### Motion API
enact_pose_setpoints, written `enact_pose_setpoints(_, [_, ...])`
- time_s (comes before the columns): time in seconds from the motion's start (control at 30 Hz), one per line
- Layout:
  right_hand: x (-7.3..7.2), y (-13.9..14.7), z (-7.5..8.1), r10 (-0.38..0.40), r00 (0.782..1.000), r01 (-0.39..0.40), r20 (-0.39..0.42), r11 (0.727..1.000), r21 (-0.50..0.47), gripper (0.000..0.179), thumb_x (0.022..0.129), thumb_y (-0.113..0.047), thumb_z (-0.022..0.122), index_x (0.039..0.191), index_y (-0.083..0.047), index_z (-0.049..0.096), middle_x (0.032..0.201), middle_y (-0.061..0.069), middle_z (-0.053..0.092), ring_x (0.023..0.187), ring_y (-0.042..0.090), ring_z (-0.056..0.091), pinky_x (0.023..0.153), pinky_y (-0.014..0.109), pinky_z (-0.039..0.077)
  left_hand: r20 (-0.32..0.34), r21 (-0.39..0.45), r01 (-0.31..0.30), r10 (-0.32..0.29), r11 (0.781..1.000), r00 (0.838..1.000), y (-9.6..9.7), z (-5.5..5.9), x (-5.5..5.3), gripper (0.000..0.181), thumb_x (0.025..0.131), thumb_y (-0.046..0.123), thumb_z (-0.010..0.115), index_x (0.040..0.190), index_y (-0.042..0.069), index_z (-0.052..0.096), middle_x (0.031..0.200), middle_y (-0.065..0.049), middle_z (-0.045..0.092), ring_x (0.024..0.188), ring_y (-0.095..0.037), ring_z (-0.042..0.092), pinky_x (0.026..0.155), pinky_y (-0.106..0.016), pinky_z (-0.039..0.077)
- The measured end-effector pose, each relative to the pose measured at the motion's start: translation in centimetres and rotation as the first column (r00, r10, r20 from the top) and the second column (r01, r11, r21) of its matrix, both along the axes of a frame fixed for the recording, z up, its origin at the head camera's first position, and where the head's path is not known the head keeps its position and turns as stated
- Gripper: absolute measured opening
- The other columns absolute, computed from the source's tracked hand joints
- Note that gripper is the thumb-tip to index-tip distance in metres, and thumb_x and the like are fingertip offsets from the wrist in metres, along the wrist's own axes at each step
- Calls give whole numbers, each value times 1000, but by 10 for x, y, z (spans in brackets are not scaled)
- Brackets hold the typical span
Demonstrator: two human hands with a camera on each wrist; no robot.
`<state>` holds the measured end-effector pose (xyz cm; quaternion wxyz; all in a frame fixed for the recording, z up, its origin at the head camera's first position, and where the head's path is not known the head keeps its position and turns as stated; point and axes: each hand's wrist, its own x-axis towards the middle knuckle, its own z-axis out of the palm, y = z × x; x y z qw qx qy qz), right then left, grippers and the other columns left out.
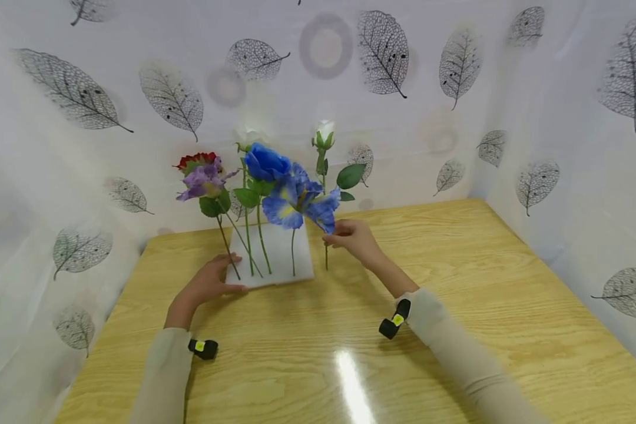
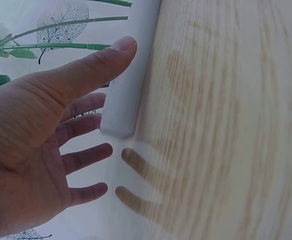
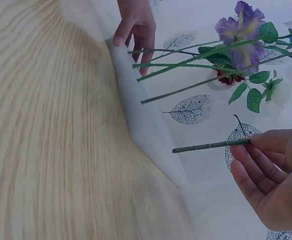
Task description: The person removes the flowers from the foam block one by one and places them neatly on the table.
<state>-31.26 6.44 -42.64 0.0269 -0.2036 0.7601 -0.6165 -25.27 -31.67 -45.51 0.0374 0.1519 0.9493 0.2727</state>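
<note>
A white foam block [image 1: 275,268] lies on the table with several artificial flower stems upright or leaning in it. Among their blooms are a blue rose [image 1: 267,162], a blue iris [image 1: 299,200], a purple flower [image 1: 204,179] and a red flower [image 1: 196,160]. My left hand [image 1: 204,285] rests at the block's left side, fingers spread and thumb [image 2: 106,60] touching its front edge. Just right of the block, my right hand [image 1: 357,240] pinches the green stem [image 3: 210,146] of a white rose [image 1: 325,134] between thumb and fingers. The stem's lower end hangs free.
The wooden table [image 1: 429,259] spreads to the front and right. Behind and at both sides hangs a white curtain [image 1: 275,100] printed with dark leaves. Another pale bloom [image 1: 251,137] stands behind the blue rose, partly hidden.
</note>
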Motion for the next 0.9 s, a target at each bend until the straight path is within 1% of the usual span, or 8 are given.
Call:
enact_pose_setpoints(0.1, [2,9,4,21,999,-21,34,1000,15,26,96,-11,71,114,9,71,103,23,76,87,17,75,88,53,61,7,-8,-5,5,1000,1000,-1,0,1,85,83,38,85,148,-2,49,156,-32,38,144,-54,34,117,-66,32])
enact_pose_setpoints(0.23, [4,19,7,54,996,-57,71,998,39,27,97,-9,69,117,10,69,105,24,75,86,15,75,89,54,60,19,-16,-14,14,1000,1000,-2,0,1,86,83,39,84,149,-1,48,158,-32,36,145,-53,33,118,-66,31])
enact_pose_setpoints(0.33, [6,26,8,78,992,-84,98,995,55,27,96,-6,69,116,11,69,100,20,77,82,13,75,88,55,60,17,-19,-11,11,1000,1000,-3,-1,1,86,83,40,84,149,-1,48,157,-32,37,144,-54,33,117,-66,32])
enact_pose_setpoints(0.5, [9,35,5,123,976,-138,182,988,70,29,94,-6,72,115,13,68,92,9,78,81,14,75,91,59,58,16,-24,-8,8,1000,1000,-4,-2,0,86,83,40,84,149,-1,48,157,-32,38,144,-54,34,117,-66,32])
enact_pose_setpoints(0.6, [9,38,2,132,962,-156,237,984,84,31,94,-6,72,117,14,67,90,5,78,82,15,76,91,57,59,17,-24,-6,6,1000,1000,-4,-1,0,86,84,40,84,149,-2,48,157,-33,37,144,-54,34,117,-66,31])
enact_pose_setpoints(0.73, [9,39,-3,134,947,-168,293,981,94,30,93,-5,72,116,13,67,88,1,77,81,15,75,89,52,61,22,-16,-5,5,1000,1000,-3,-1,0,85,84,40,84,150,-1,47,157,-33,36,144,-55,33,117,-67,31])
enact_pose_setpoints(0.9, [12,40,-9,139,935,-178,326,980,93,25,92,-3,72,112,11,68,86,0,76,79,14,74,86,48,63,17,-8,-1,1,1000,1000,-2,-1,-1,84,84,39,84,149,0,48,157,-33,37,144,-54,34,116,-67,33])
